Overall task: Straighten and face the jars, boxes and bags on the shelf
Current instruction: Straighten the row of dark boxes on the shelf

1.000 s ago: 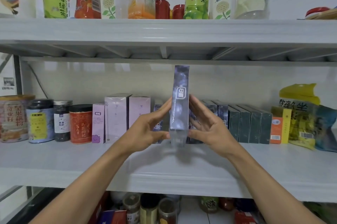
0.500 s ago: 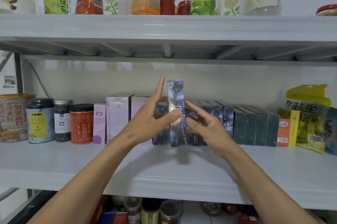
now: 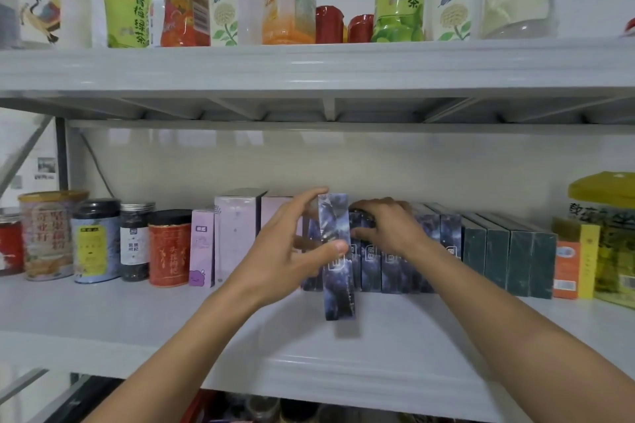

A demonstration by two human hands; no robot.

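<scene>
- Purple-blue box (image 3: 338, 271) stands upright on the shelf (image 3: 309, 364), out in front of the row of blue boxes (image 3: 374, 264) that look just like it.
- My left hand (image 3: 285, 250) holds it: the thumb is pressed on the narrow front face and the fingers reach round over its top left side. So that grip is clamped on the box.
- My right hand (image 3: 388, 230) is just beside it, to the right and farther back. Its fingers curl over the tops of the row of blue boxes, with the thumb on their fronts. I think it is holding them steady or making a gap.
- The long side of the box runs up and down. Its thin face with the small white mark points at me.
- The row sits straight behind the box, so the box needs to slide back, away from me, to line up.
- The left hand is nearer and already has it, so I would push with that one.
- It is tall and thin, so it could tip if pushed up high.
</scene>
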